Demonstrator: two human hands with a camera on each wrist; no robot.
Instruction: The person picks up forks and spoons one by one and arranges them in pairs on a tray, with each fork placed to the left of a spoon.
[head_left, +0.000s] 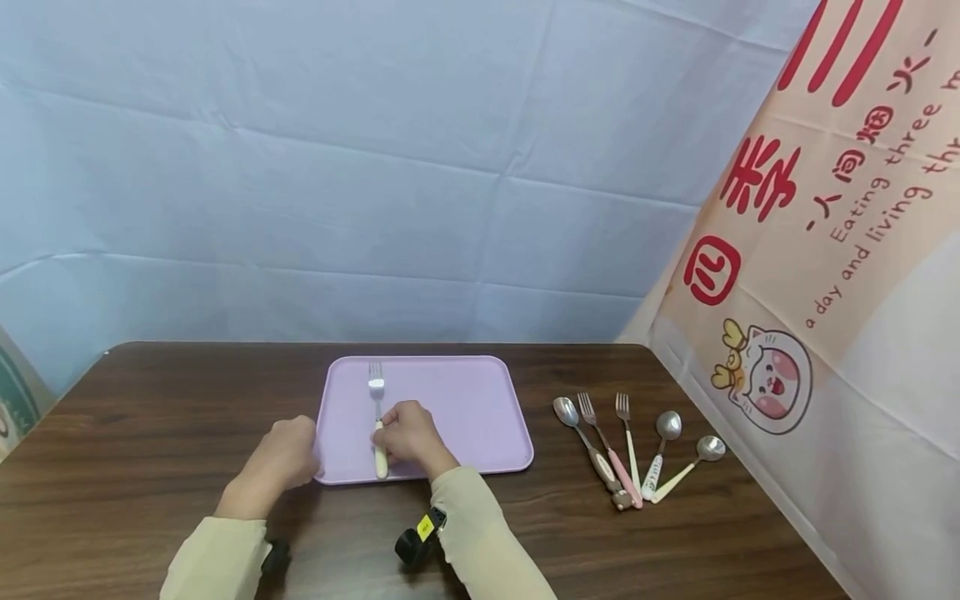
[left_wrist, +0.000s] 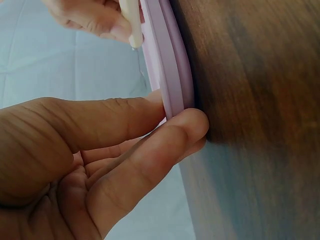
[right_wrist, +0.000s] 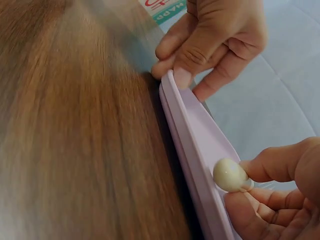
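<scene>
A light purple tray (head_left: 457,417) lies on the dark wooden table. My left hand (head_left: 281,458) pinches its near left corner, thumb on the inner side of the rim and fingers beneath, as the left wrist view shows. Over the tray's left part, my right hand (head_left: 410,437) holds a fork (head_left: 377,387) by its cream handle (right_wrist: 230,175), between thumb and fingers. The fork's tines point toward the far edge, and its handle end reaches the tray's near rim. Whether the fork touches the tray's floor, I cannot tell.
To the right of the tray, several spoons and forks lie fanned on the table: a brown-handled spoon (head_left: 588,442), a pink-handled fork (head_left: 611,450), a white-handled fork (head_left: 628,437) and other spoons (head_left: 667,427). A pale cloth (head_left: 375,167) hangs behind, and a printed cloth (head_left: 825,333) borders the right side.
</scene>
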